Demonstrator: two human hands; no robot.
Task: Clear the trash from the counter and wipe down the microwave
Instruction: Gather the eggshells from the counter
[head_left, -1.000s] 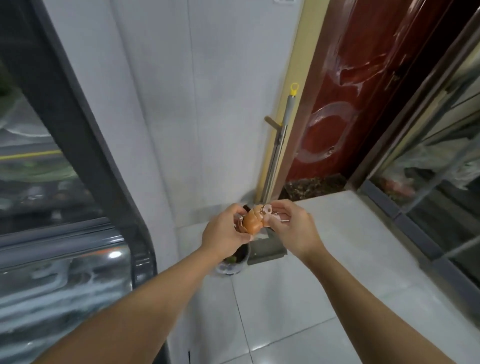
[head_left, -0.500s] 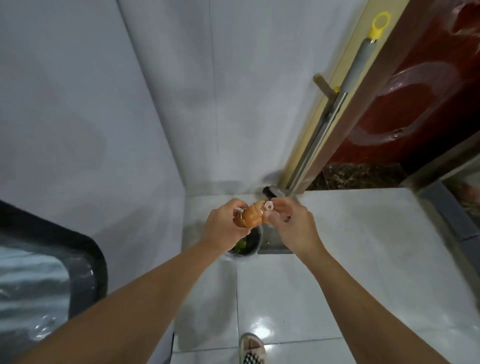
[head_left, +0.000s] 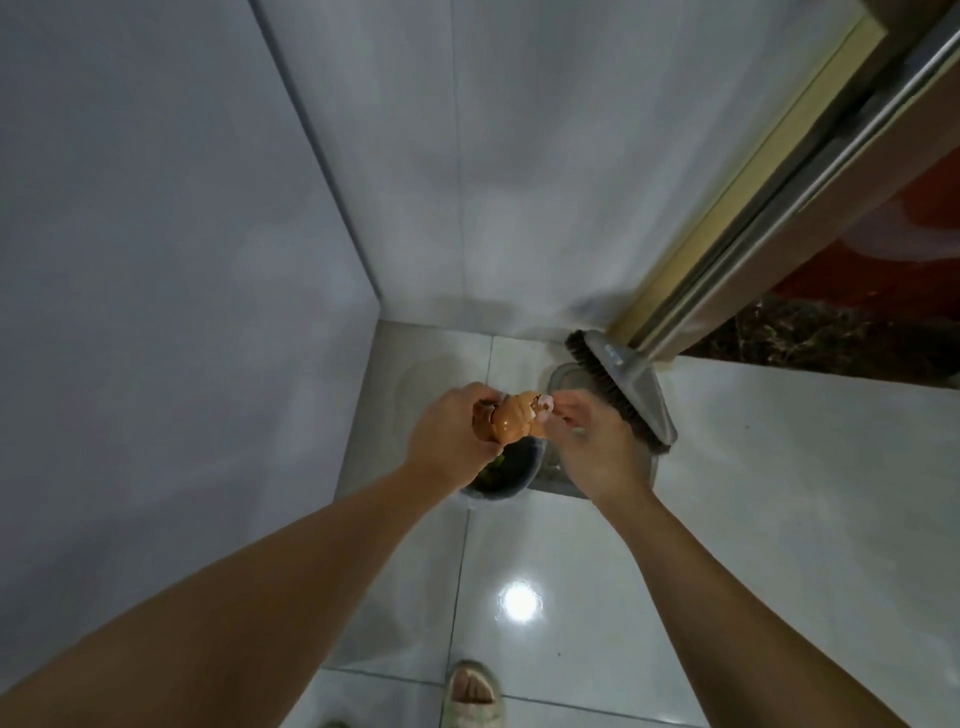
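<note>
we are standing in a tiled corner and holding the trash out in front of us, directly over the small dark bin (head_left: 511, 475) that is sitting on the floor (head_left: 779, 519) near the wall. our left hand (head_left: 449, 436) is gripping a bunch of brown eggshells (head_left: 511, 423), the fingers curled around it from the left side. our right hand (head_left: 592, 447) is pinching a small pale scrap (head_left: 701, 401) next to the shells, and its fingers are pressed together on it; we cannot tell exactly what this scrap is, because it is small and blurred. the bin is partly hidden under our left wrist, but something green is showing inside it already. beside the bin, on its right, a dustpan (head_left: 566, 376) is lying on the floor with a broom (head_left: 618, 384) leaning over it, and the long handle of the broom is running up toward the door frame. one foot in a sandal (head_left: 472, 693) is showing at the bottom. as we judge it, the first part of the task is nearly done for these pieces: they are above the bin, not yet dropped. we cannot say whether more trash is waiting on the bench, because neither the bench nor the microwave is in view. the wiping of the microwave is still waiting for us, it seems, and no cloth is showing here.
</note>
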